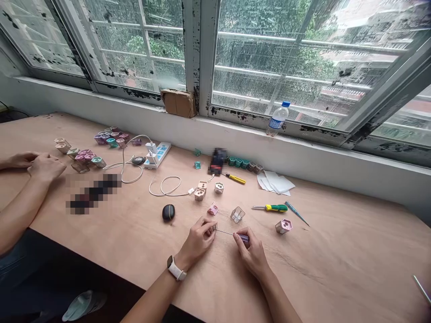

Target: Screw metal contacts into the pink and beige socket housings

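Observation:
My left hand [198,237], with a watch on its wrist, pinches a small part [214,227] that its fingers mostly hide. In my right hand [251,253] is a screwdriver with a purple handle [244,238]. Its thin metal shaft [225,232] points left, the tip at the small part. Just beyond my hands lie a pink plastic piece [213,209] and a clear hexagonal casing [237,214]. Farther right stands a pink-topped hexagonal casing [284,226].
A green-yellow screwdriver [276,208], a blue pen-like tool [296,213], a yellow-handled tool [235,178] and white papers [276,182] lie beyond. A black oval case [169,212], cables and a power strip [158,155] are left. Another person's hands [42,166] rest at far left.

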The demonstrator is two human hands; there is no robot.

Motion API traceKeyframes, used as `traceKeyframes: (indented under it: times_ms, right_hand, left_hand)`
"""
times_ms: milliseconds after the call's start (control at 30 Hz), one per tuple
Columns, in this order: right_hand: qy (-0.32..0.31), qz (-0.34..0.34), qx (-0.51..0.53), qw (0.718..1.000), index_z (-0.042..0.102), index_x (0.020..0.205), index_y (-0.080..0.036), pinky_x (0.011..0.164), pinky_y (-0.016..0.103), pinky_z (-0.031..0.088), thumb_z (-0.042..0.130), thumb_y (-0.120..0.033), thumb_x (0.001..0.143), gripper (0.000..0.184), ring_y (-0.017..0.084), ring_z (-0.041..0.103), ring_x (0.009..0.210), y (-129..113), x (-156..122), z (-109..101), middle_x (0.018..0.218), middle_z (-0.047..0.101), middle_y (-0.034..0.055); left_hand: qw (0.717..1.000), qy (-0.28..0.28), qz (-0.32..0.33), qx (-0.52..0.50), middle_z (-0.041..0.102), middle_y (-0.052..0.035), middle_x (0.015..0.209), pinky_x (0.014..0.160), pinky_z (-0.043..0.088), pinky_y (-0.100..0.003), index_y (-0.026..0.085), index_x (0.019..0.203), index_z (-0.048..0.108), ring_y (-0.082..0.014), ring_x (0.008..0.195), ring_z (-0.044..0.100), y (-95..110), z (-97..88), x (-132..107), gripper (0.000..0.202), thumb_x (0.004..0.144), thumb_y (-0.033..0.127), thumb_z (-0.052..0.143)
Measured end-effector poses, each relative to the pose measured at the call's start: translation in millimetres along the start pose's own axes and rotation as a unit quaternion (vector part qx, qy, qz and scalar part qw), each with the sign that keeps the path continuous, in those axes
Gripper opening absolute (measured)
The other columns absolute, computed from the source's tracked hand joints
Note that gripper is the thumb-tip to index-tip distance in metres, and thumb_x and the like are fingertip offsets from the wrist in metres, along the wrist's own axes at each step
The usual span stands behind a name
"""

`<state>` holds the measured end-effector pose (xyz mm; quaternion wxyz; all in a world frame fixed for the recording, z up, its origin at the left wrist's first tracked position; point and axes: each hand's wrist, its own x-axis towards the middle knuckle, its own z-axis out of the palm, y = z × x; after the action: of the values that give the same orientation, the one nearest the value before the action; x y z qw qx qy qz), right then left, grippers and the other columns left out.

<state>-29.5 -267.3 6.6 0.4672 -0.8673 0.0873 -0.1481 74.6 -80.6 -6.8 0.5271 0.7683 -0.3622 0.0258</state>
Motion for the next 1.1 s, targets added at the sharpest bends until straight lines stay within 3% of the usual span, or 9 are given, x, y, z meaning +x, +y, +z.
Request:
traceKeyframes:
  times_ms: [67, 267, 467, 667, 867, 1000, 1100]
  right_hand:
    - [0.0, 0.003, -0.01, 1.0, 0.056, 0.08, -0.019, 0.055, 0.026, 0.042, 0.05, -0.047, 0.096, 0.033, 0.016, 0.058, 0.063, 1.1, 0.4, 0.2, 0.07, 0.061, 0.0031]
    - [-0.01, 0.004, 0.015, 1.0, 0.055, 0.096, -0.019, 0.055, 0.025, 0.043, 0.051, -0.044, 0.096, 0.026, 0.015, 0.058, 0.061, -0.3, 0.7, 0.0, 0.077, 0.064, 0.0027]
    - [0.007, 0.001, -0.048, 0.999, 0.058, 0.076, -0.02, 0.06, 0.028, 0.045, 0.049, -0.048, 0.096, 0.036, 0.018, 0.06, 0.066, 1.8, 0.7, -1.6, 0.07, 0.063, 0.0039]
    - [-0.029, 0.001, -0.015, 0.999, 0.056, 0.099, -0.018, 0.067, 0.028, 0.05, 0.053, -0.044, 0.094, 0.026, 0.019, 0.065, 0.076, 1.1, -0.6, -4.4, 0.088, 0.068, 0.0071]
    - [-0.013, 0.003, -0.042, 0.999, 0.057, 0.077, -0.02, 0.061, 0.027, 0.048, 0.048, -0.05, 0.097, 0.037, 0.019, 0.062, 0.068, 3.0, 0.1, -3.0, 0.072, 0.064, 0.0046]
    - [-0.019, -0.001, -0.008, 1.0, 0.057, 0.096, -0.019, 0.064, 0.027, 0.05, 0.051, -0.048, 0.095, 0.03, 0.018, 0.064, 0.07, 1.2, -0.4, -3.6, 0.081, 0.067, 0.0051]
    - [-0.015, -0.01, -0.014, 1.0, 0.058, 0.094, -0.018, 0.065, 0.028, 0.05, 0.053, -0.048, 0.095, 0.03, 0.018, 0.064, 0.072, 0.9, -0.1, -4.0, 0.084, 0.068, 0.0064]
  left_hand:
    - [1.0, -0.002, 0.002, 0.002, 0.06, -0.0052, 0.097, 0.07, 0.058, -0.025, 0.019, 0.115, 0.066, -0.0121, 0.075, 0.062, -0.2, 0.0, -0.2, 0.029, 0.089, 0.011, 0.056]
    - [1.0, -0.002, 0.001, 0.002, 0.06, -0.005, 0.096, 0.068, 0.057, -0.025, 0.019, 0.114, 0.066, -0.0115, 0.073, 0.062, -0.7, 0.5, -0.3, 0.029, 0.089, 0.011, 0.055]
    - [1.0, -0.004, 0.001, 0.003, 0.059, -0.0047, 0.094, 0.068, 0.057, -0.025, 0.018, 0.114, 0.067, -0.0114, 0.072, 0.061, -1.3, 0.9, -0.5, 0.029, 0.088, 0.011, 0.056]
    - [1.0, 0.002, 0.008, 0.006, 0.06, -0.005, 0.095, 0.068, 0.058, -0.025, 0.019, 0.114, 0.066, -0.0121, 0.074, 0.062, -0.6, 0.5, 0.0, 0.03, 0.088, 0.01, 0.056]
    - [1.0, 0.0, 0.006, 0.008, 0.06, -0.0049, 0.093, 0.068, 0.058, -0.024, 0.019, 0.113, 0.067, -0.0115, 0.072, 0.062, 0.4, 0.2, -0.2, 0.028, 0.088, 0.011, 0.056]
    - [1.0, -0.001, 0.009, 0.009, 0.061, -0.0054, 0.094, 0.067, 0.057, -0.024, 0.019, 0.113, 0.067, -0.0113, 0.071, 0.061, 0.7, -0.1, 0.5, 0.027, 0.089, 0.013, 0.056]
    - [1.0, -0.002, 0.008, 0.008, 0.061, -0.0056, 0.094, 0.066, 0.058, -0.025, 0.019, 0.113, 0.067, -0.0116, 0.071, 0.062, 0.9, -0.4, 1.1, 0.027, 0.09, 0.015, 0.055]
